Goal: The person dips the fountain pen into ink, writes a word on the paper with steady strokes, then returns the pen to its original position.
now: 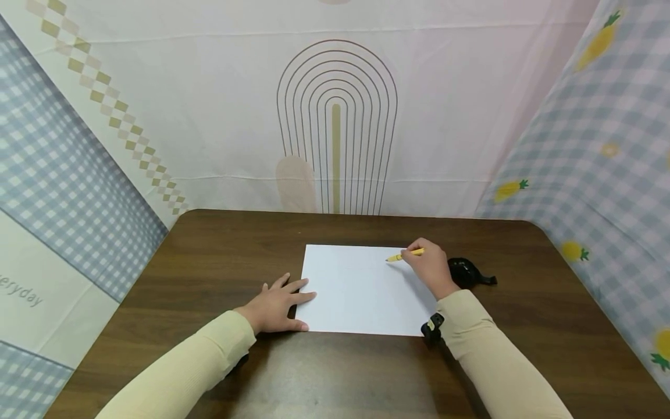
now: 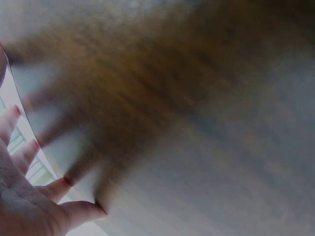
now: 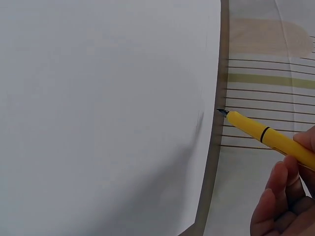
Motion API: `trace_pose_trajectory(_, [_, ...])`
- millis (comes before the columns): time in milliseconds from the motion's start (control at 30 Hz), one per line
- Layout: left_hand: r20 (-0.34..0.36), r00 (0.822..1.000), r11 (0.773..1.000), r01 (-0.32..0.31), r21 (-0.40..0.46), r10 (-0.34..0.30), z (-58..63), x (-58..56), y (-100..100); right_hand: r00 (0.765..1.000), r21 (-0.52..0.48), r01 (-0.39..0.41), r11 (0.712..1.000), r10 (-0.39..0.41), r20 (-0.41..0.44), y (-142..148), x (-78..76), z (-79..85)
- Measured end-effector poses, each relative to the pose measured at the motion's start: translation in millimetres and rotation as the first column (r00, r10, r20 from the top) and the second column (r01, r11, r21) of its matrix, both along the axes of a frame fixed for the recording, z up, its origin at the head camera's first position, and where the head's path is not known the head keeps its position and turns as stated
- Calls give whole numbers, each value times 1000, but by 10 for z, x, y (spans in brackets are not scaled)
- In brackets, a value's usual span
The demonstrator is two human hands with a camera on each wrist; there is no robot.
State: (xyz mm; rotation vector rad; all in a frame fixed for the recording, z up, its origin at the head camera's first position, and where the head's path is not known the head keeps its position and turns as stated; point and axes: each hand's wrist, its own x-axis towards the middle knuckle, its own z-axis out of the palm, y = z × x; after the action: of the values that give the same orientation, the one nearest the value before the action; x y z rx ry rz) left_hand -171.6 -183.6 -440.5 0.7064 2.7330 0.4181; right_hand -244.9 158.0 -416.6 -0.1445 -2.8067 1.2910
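Observation:
A white sheet of paper (image 1: 361, 297) lies on the brown table. My left hand (image 1: 274, 305) rests at its left edge with fingers spread, some fingertips on the sheet; the left wrist view also shows this spread hand (image 2: 29, 191). Over the upper right part of the paper, my right hand (image 1: 426, 267) pinches a yellow fountain pen (image 1: 400, 256). In the right wrist view the pen (image 3: 263, 132) has its dark nib bare, apart from its shadow on the sheet. Faint thin lines show on the paper (image 3: 98, 98) near that shadow.
A glossy black rounded object (image 1: 466, 272) with a narrow tail sits right of my right hand; its kind is unclear. The wooden table (image 1: 235, 244) meets a patterned white cloth (image 1: 225, 116) behind, and checked cloth (image 1: 602, 192) hangs on the right.

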Motion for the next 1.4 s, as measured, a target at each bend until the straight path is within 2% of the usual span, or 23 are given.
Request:
trace_pose_trajectory(233, [-12, 1000, 1000, 8, -13, -8, -31, -11, 8, 1000, -4, -9, 1000, 9, -3, -40, -16, -18])
trace_pose_trajectory(567, [-1, 1000, 1000, 9, -9, -9, -14, -10, 21, 1000, -42, 10, 999, -10, 18, -120, -48, -50])
trace_pose_trajectory(1400, [-5, 1000, 1000, -9, -23, 9, -13, -10, 8, 1000, -28, 2, 1000, -1, 22, -272, -115, -62])
